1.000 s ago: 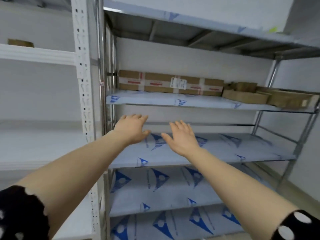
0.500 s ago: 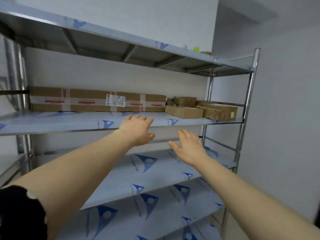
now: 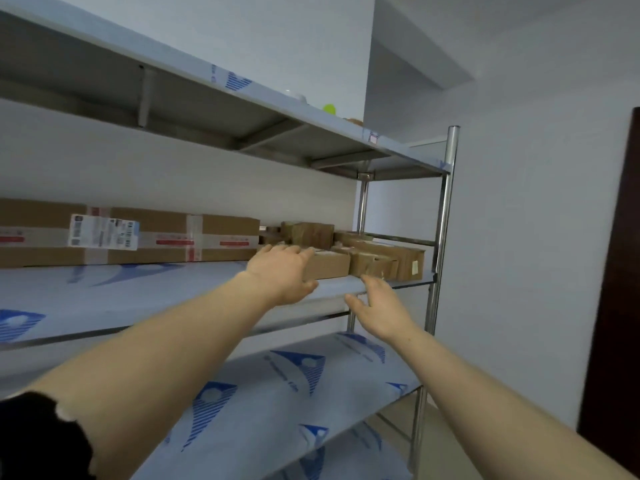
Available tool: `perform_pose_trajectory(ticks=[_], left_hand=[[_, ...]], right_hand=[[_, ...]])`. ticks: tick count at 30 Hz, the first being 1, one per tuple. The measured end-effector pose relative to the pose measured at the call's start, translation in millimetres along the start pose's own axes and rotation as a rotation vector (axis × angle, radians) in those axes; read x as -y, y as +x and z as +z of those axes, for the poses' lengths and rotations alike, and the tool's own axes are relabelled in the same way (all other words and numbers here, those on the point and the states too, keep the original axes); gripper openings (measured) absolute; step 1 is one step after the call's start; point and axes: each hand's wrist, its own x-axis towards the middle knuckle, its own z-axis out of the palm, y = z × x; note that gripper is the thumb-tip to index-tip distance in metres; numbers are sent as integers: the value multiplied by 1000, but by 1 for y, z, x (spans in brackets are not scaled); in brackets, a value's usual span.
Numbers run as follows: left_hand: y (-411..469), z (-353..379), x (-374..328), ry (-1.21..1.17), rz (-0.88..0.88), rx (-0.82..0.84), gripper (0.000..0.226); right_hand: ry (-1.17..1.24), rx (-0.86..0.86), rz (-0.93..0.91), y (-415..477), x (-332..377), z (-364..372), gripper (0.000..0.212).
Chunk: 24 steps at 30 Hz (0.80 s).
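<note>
A small flat cardboard box point(image 3: 329, 264) lies near the front of a metal shelf point(image 3: 138, 292) covered in blue-printed film. My left hand point(image 3: 282, 275) reaches over the box's left end, fingers extended on its top and thumb below near the shelf edge. My right hand point(image 3: 379, 311) hovers open just below and in front of the shelf edge, right of the left hand, holding nothing. More small brown boxes point(image 3: 381, 259) crowd the shelf's right end.
A long taped carton point(image 3: 131, 233) with a white label lies along the back of the same shelf. Chrome posts point(image 3: 441, 237) stand at the rack's right end. Further shelves point(image 3: 294, 386) sit above and below. A dark door point(image 3: 616, 289) is at the far right.
The view has swung right along the rack. Both hands have risen from the lower shelf level to the shelf with boxes, and the left hand has reached the small flat box.
</note>
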Motion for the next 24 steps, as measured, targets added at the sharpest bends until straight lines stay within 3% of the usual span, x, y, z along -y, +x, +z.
perform_pose_trajectory(ticks=[10, 17, 24], left_hand=[[143, 57, -51, -8, 59, 17, 69], [228, 96, -106, 15, -31, -26, 72], [286, 110, -153, 72, -106, 15, 73]], right_hand=[[103, -92, 136, 103, -123, -2, 55], [142, -154, 117, 193, -219, -10, 59], [209, -123, 105, 269, -284, -12, 98]])
